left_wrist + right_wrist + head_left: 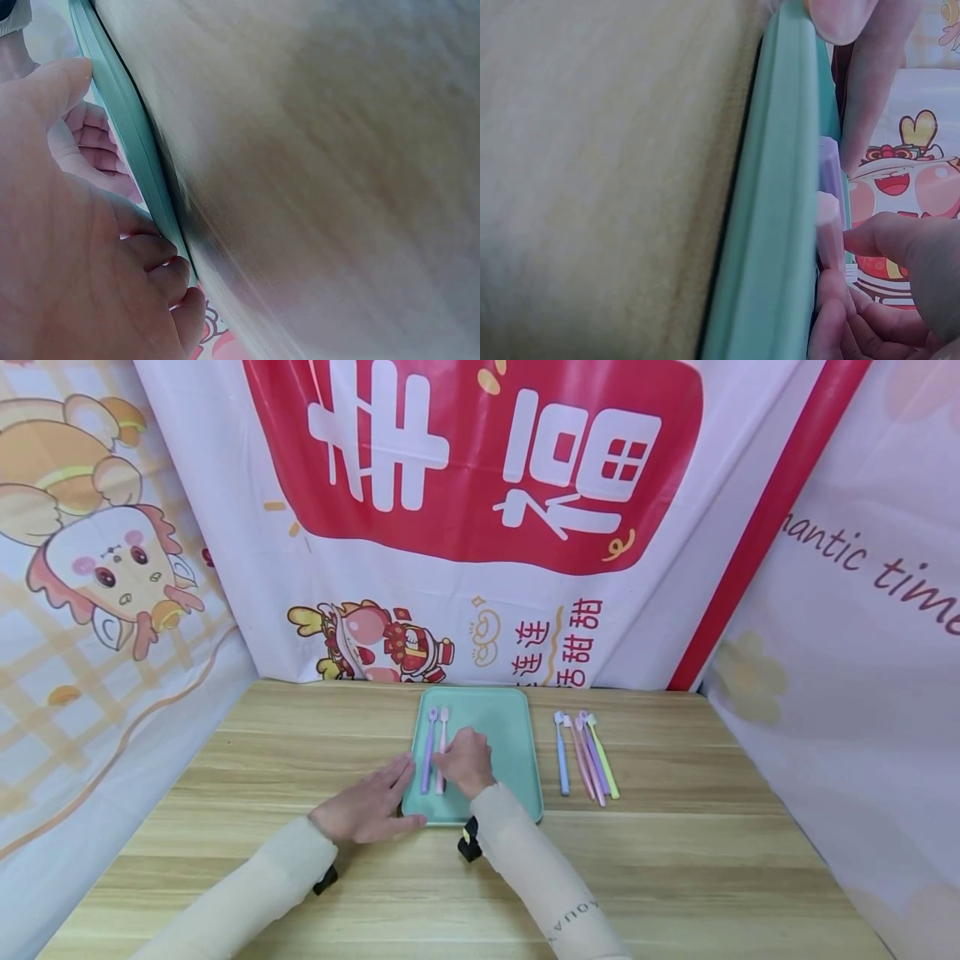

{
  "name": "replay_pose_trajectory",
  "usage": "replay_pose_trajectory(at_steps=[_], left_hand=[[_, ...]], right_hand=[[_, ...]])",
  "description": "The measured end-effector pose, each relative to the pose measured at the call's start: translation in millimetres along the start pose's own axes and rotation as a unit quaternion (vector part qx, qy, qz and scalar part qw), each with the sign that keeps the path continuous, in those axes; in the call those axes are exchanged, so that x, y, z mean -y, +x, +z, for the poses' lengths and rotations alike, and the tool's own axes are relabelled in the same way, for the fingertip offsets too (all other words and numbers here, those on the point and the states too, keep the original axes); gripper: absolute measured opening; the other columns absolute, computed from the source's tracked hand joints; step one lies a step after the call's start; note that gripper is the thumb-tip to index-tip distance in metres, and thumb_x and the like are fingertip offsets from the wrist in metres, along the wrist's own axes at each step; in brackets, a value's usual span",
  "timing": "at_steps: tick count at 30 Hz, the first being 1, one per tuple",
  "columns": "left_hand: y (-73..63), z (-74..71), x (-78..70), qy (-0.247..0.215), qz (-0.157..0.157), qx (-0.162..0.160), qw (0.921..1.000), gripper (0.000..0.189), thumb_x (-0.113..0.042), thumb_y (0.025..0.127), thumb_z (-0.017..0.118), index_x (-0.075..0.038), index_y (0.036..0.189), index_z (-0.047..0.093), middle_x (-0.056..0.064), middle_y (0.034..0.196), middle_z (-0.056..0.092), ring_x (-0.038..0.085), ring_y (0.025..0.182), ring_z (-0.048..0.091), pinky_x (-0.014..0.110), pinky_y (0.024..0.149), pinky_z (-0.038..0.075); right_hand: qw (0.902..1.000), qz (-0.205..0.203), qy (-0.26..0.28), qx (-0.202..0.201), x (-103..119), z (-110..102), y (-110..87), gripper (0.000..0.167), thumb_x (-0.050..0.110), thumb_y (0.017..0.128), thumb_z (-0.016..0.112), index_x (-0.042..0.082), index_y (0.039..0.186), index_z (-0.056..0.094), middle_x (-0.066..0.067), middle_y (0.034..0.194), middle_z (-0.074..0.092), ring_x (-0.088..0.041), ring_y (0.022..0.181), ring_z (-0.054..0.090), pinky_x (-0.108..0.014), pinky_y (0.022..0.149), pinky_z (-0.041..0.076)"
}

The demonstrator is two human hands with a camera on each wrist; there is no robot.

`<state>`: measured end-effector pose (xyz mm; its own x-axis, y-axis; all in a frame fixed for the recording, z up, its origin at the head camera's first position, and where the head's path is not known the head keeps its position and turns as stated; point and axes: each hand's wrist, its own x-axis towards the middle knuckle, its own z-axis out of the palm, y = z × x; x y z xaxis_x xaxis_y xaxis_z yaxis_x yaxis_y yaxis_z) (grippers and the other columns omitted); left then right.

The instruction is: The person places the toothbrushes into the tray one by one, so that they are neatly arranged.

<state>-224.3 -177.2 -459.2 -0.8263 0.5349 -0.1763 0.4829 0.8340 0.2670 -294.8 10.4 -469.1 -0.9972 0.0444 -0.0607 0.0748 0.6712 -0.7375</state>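
Note:
A mint-green tray (pixel 510 735) lies on the table. At its left side, a purple toothbrush (pixel 428 760) and a pink toothbrush (pixel 441 782) lie side by side, bristle heads toward the back. My right hand (pixel 467 764) reaches over the tray and pinches the pink toothbrush by its handle; in the right wrist view the thumb and curled fingers meet around the pink handle (pixel 829 225). With fingers extended, my left hand (pixel 367 806) rests against the tray's left edge, its thumb at the near left corner. The left wrist view has its fingertips along the green rim (pixel 131 127).
Right of the tray, a blue toothbrush (pixel 562 760) lies slightly apart from a bunch of several toothbrushes, among them a yellow-green one (pixel 604 760). The wood-grain table (pixel 675 843) ends at a printed curtain (pixel 480 543) behind, with more printed cloth at both sides.

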Motion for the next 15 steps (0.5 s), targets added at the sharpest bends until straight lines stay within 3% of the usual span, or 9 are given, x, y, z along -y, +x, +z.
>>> replay_pose_trajectory(at_steps=[8, 15], left_hand=[[-1.0, -0.9, -1.3, -0.003, -0.001, 0.004, 1.0, 0.097, -0.063, 0.104, 0.051, 0.006, 0.166, 0.02, 0.024, 0.177, 0.012, 0.041, 0.164, 0.018, 0.057, 0.132, 0.027], [-0.5, -1.3, -1.5, -0.007, -0.006, 0.007, 0.9999, 0.098, -0.064, 0.104, 0.052, 0.004, 0.166, 0.019, 0.022, 0.177, 0.012, 0.04, 0.165, 0.017, 0.058, 0.132, 0.026]], right_hand=[[0.9998, 0.007, 0.004, 0.021, -2.9, -10.1, -2.0, 0.018, 0.022, 0.089, 0.085, 0.01, 0.081, 0.074, -0.003, 0.071, 0.072, -0.013, 0.061, 0.064, -0.023, 0.048, 0.048], [0.9981, -0.056, -0.024, 0.01, -9.3, -30.9, -4.8, 0.027, 0.025, 0.091, 0.084, 0.004, 0.108, 0.08, -0.008, 0.103, 0.079, -0.015, 0.084, 0.069, -0.031, 0.075, 0.061]])
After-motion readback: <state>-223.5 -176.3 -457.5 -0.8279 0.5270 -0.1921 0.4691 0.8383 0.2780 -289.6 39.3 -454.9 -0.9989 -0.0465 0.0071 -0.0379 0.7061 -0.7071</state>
